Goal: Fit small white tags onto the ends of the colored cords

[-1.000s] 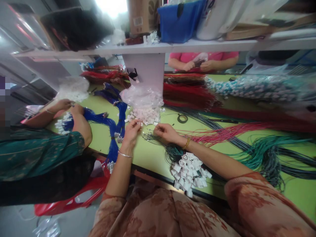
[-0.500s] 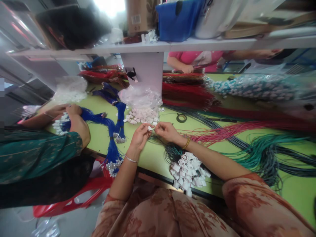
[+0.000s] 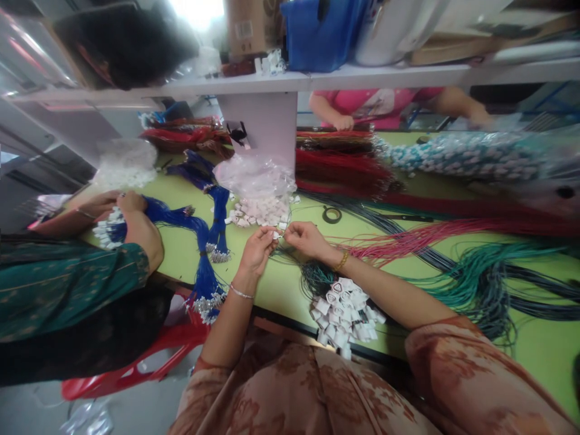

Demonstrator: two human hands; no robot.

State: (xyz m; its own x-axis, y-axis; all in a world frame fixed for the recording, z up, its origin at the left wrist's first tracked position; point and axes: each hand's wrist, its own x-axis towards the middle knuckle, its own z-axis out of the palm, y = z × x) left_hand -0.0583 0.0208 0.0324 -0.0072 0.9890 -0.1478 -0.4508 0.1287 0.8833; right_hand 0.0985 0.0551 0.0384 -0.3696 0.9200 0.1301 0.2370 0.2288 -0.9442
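My left hand (image 3: 258, 248) pinches a small white plastic connector (image 3: 276, 235) between thumb and fingers. Close on its right, my right hand (image 3: 306, 238) is closed at the fingertips on a thin dark wire (image 3: 289, 211), whose end runs toward the connector. Whether the wire sits inside the connector is too small to tell. A heap of loose white connectors (image 3: 258, 211) lies just beyond my hands, spilling from a clear plastic bag (image 3: 254, 175). Below my right forearm, a bunch of wires with white connectors (image 3: 344, 314) rests at the table's front edge.
Pink wires (image 3: 399, 241), green wires (image 3: 480, 266) and a black tape roll (image 3: 332, 214) lie to the right on the green table (image 3: 281, 290). At left, a co-worker's hands (image 3: 127, 205) handle blue wires (image 3: 199, 232). A white shelf (image 3: 254, 84) spans the back; another person in pink sits beyond.
My hands stay together with nearly the same pinch, and the connector is turned slightly. Across the table, the person in pink has lowered one arm toward the bagged connectors.
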